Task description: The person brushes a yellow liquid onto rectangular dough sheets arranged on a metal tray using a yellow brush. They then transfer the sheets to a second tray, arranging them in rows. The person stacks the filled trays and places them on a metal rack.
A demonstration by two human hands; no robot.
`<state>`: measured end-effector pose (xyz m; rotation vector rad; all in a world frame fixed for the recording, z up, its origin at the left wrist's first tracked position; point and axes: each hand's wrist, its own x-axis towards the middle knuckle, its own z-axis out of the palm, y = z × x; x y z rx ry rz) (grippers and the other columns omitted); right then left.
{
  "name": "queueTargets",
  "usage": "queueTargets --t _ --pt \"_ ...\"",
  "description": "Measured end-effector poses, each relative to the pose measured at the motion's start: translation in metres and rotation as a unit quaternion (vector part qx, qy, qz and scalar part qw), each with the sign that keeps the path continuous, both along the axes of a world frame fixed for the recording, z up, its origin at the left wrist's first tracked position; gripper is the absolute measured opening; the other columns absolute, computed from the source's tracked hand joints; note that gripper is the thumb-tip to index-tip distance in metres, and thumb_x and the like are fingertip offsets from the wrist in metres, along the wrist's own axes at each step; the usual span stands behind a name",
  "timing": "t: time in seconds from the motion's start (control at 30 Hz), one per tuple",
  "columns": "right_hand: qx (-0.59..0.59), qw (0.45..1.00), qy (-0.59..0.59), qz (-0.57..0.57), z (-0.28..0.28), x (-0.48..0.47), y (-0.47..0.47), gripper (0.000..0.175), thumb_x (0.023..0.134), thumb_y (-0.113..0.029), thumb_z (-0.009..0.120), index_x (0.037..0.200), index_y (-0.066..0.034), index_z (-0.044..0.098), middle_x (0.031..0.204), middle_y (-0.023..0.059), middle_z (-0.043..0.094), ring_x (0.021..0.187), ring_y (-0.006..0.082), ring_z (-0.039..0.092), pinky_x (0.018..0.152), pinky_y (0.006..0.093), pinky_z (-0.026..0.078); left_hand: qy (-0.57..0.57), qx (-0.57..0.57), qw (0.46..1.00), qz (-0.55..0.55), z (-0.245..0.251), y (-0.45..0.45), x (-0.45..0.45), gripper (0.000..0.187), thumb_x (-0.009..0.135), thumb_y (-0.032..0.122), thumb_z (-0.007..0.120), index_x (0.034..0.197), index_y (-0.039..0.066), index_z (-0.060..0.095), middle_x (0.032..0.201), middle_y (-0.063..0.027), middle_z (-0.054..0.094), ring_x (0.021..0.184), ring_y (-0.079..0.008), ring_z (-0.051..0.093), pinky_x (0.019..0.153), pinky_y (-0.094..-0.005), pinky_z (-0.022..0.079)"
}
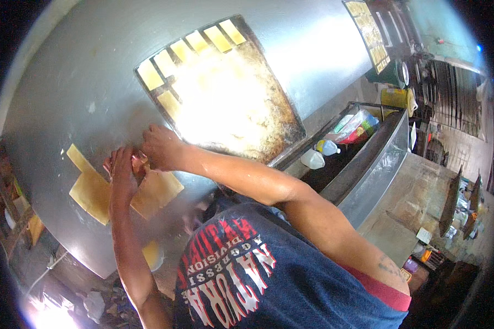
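Observation:
My left hand (122, 167) is over flat yellow dough sheets on a grey metal worktop, its fingers bent downward. One dough sheet (89, 198) lies to its left, with a narrow dough strip (80, 159) reaching out above that sheet. Another dough sheet (158, 194) extends to its right, below my right hand (161, 144). The right hand is curled, close beside the left. Between the hands shows a shiny reddish-brown thing (140, 163), too blurred to name. Whether either hand grips something is hidden. Beyond the right hand rests a browned baking tray (267, 135) bearing several pale yellow dough strips (183, 50).
Glare whitens the tray's middle. Another tray of strips (368, 31) stands at the worktop's far right. Below the worktop's right edge are plastic bottles (313, 159) and a colourful plastic bag (356, 127). A bowl with something yellow (151, 255) is below my left forearm.

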<state>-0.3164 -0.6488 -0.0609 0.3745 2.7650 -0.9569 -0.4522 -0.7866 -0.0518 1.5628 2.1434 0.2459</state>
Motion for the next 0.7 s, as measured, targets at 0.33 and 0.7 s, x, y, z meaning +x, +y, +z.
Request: queueTargets --t 0.33,0.7 --pt "-0.388 0.818 0.063 -0.42 0.02 0.114 0.134 0.039 0.078 -0.019 0.07 0.115 -0.0071 0.065 0.077 0.0056 0.064 0.073 0.012 0.06 0.066 0.0279 0.05 -0.047 -0.076 0.996 -0.022 0.02 0.018 -0.005 0.036 0.071 0.002 0.067 0.106 0.01 0.061 0.097 -0.0079 0.062 0.107 -0.0266 0.051 0.099 -0.0401 0.032" --pt "-0.109 0.938 -0.057 -0.324 0.012 0.176 0.29 0.042 0.078 -0.019 0.065 0.119 -0.0122 0.06 0.078 0.004 0.062 0.073 0.0165 0.059 0.066 0.0352 0.047 -0.259 -0.126 0.944 0.16 0.073 0.07 0.022 0.02 0.081 0.007 0.065 0.1 0.004 0.063 0.098 -0.0076 0.063 0.095 -0.0223 0.058 0.087 -0.0382 0.046"
